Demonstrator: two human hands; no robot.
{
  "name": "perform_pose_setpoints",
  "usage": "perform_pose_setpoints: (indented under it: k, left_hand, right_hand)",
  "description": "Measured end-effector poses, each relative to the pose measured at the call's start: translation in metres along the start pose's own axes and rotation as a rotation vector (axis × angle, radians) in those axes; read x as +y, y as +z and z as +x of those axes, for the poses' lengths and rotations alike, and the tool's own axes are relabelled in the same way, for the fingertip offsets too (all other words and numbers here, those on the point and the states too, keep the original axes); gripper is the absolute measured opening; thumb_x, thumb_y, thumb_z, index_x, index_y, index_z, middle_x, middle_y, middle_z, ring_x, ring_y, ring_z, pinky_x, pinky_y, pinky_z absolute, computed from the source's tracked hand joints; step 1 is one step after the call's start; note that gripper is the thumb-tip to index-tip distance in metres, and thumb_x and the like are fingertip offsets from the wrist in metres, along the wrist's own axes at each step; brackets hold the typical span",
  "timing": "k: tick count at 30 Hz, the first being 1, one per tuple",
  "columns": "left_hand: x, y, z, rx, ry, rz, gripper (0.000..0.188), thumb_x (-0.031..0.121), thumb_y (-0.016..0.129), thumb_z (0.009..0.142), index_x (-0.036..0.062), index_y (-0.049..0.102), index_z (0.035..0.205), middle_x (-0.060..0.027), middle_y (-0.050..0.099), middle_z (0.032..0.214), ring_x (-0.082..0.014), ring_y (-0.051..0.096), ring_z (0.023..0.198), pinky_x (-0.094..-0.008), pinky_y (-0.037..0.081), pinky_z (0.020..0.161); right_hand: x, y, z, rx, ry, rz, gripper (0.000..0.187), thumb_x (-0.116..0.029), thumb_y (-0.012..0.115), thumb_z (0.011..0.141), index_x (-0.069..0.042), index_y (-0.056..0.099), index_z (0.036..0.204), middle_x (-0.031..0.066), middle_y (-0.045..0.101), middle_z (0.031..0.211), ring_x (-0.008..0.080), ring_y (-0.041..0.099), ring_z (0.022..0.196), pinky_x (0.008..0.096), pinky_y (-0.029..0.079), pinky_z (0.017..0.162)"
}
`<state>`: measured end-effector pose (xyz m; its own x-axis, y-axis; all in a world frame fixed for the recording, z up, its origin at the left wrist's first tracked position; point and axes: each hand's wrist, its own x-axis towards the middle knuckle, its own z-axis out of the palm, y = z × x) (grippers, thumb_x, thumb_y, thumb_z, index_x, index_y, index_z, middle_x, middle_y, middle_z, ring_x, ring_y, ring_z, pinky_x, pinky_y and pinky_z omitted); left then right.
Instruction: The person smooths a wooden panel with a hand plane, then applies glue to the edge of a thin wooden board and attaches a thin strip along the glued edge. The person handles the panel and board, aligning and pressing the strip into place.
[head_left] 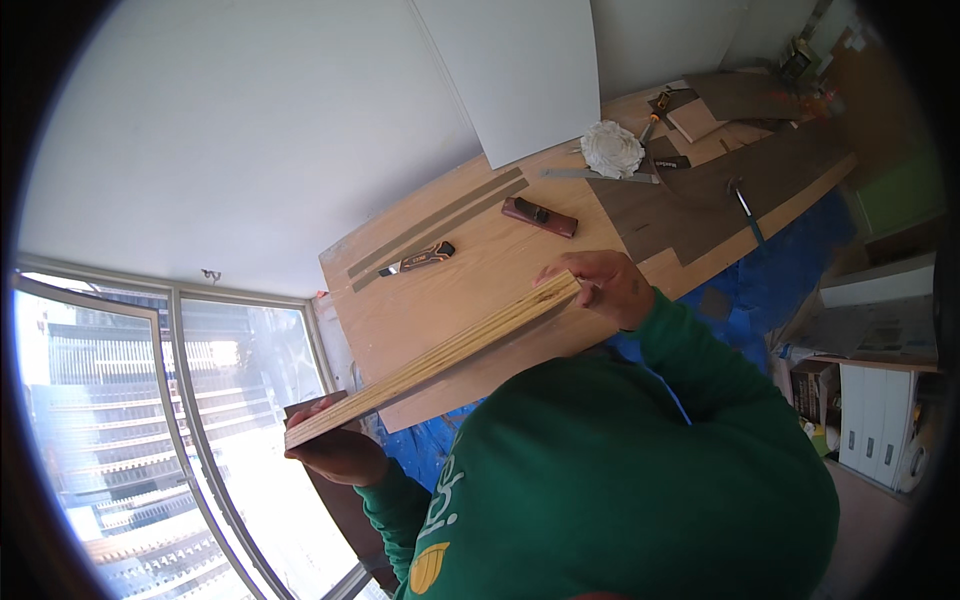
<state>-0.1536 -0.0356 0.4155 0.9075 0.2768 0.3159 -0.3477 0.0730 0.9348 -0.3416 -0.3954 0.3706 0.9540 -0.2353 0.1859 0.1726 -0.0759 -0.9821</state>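
I hold a plywood board (440, 358) up in front of me, with its layered edge turned toward my view. My left hand (340, 452) grips its lower left end, fingers wrapped around it. At the upper right end, my right hand (608, 285) is closed on the board's corner. Beneath it lies a wooden worktop (470, 270). On that worktop, beyond the board, rest a black and orange utility knife (418, 258) and a reddish-brown hand plane (540, 217). Two thin dark strips (440, 226) lie side by side behind the knife.
Dark sheets (700, 205) cover the worktop's right part, with a hammer (746, 208) on them. A white ruffled, flower-like object (612, 150) sits near a metal ruler (575, 174). A white panel (520, 80) leans on the wall. Windows (240, 380) stand at left, white binders (873, 420) at right.
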Motion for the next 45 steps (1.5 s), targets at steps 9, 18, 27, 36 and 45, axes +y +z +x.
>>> perform_pose_setpoints:
  k: [9, 18, 27, 36, 45]
  left_hand:
    - [-0.019, 0.01, 0.003, 0.155, 0.035, 0.011, 0.081, 0.076, 0.017, 0.102, 0.0057, 0.056, 0.094, -0.009, 0.057, 0.071, -0.0212, 0.058, 0.064, -0.0335, 0.052, 0.064]
    - [-0.035, -0.008, -0.002, 0.131, 0.07, -0.155, 0.075, 0.075, 0.025, 0.102, 0.0069, 0.056, 0.095, -0.0084, 0.058, 0.071, -0.0208, 0.058, 0.061, -0.0347, 0.053, 0.061]
    - [-0.041, -0.011, -0.002, 0.138, 0.11, -0.192, 0.072, 0.075, 0.032, 0.102, 0.0072, 0.055, 0.094, -0.0069, 0.055, 0.075, -0.019, 0.056, 0.063, -0.0341, 0.052, 0.06]
    - [-0.042, -0.01, -0.002, 0.13, 0.141, -0.185, 0.075, 0.076, 0.032, 0.101, 0.0059, 0.056, 0.093, -0.0079, 0.055, 0.072, -0.019, 0.055, 0.06, -0.0328, 0.052, 0.058]
    - [-0.045, -0.014, -0.003, 0.165, 0.135, -0.166, 0.073, 0.076, 0.033, 0.101, 0.0066, 0.056, 0.093, -0.0084, 0.057, 0.073, -0.0203, 0.057, 0.06, -0.0346, 0.053, 0.058]
  right_hand:
    - [0.013, -0.007, 0.019, -0.191, -0.217, -0.353, 0.04, -0.018, 0.087, 0.078, -0.004, 0.066, 0.109, 0.0154, 0.067, 0.093, 0.0353, 0.066, 0.085, 0.0408, 0.054, 0.076]
    - [0.034, -0.02, 0.033, -0.442, -0.192, -0.203, 0.04, -0.015, 0.086, 0.074, -0.002, 0.07, 0.107, 0.0149, 0.068, 0.093, 0.0347, 0.067, 0.088, 0.0401, 0.054, 0.079]
    - [0.036, -0.021, 0.038, -0.488, -0.223, -0.104, 0.04, -0.013, 0.087, 0.074, -0.001, 0.07, 0.109, 0.0159, 0.069, 0.094, 0.0343, 0.068, 0.087, 0.0398, 0.054, 0.079]
    - [0.042, -0.026, 0.033, -0.518, -0.207, -0.137, 0.038, -0.012, 0.08, 0.083, 0.0, 0.067, 0.116, 0.0145, 0.065, 0.095, 0.0306, 0.065, 0.087, 0.0394, 0.051, 0.079]
    - [0.04, -0.024, 0.034, -0.542, -0.182, -0.18, 0.038, -0.011, 0.08, 0.081, 0.0, 0.068, 0.115, 0.0143, 0.066, 0.095, 0.0303, 0.065, 0.087, 0.0392, 0.052, 0.079]
